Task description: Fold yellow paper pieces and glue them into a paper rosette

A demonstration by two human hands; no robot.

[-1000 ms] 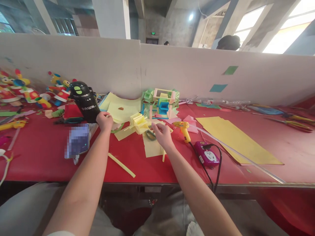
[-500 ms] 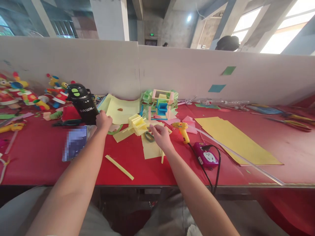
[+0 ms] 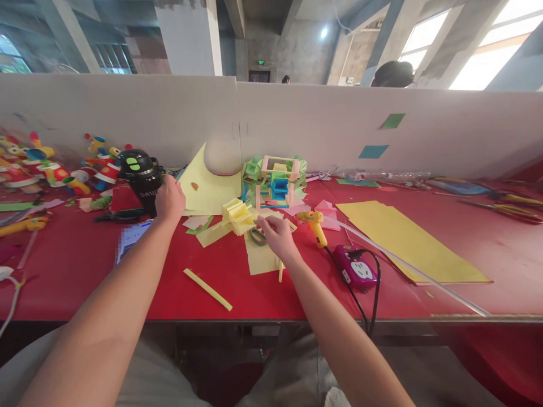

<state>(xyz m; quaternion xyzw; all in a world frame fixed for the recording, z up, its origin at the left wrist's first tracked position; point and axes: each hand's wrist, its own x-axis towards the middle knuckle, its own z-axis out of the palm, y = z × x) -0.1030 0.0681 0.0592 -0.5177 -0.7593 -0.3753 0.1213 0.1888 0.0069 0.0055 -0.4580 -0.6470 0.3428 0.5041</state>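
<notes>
Left hand [image 3: 169, 199] lifts yellow sheet [image 3: 203, 183] by left edge, beside black bottle [image 3: 139, 175]. Right hand [image 3: 278, 237] rests on yellow paper [image 3: 261, 257], touching scissors [image 3: 257, 235]; grip unclear, possibly loose.

Yellow glue gun [image 3: 315, 225], purple socket [image 3: 354, 268], toys [image 3: 51, 167] at far left.

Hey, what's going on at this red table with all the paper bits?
A person is doing paper craft at a red table. Their left hand lifts the edge of a yellow sheet beside a black bottle. Their right hand rests on paper scraps by the scissors, close to a folded yellow paper piece. A glue gun stands just to the right, plugged into a purple socket. A colourful paper model sits against the wall.
</notes>
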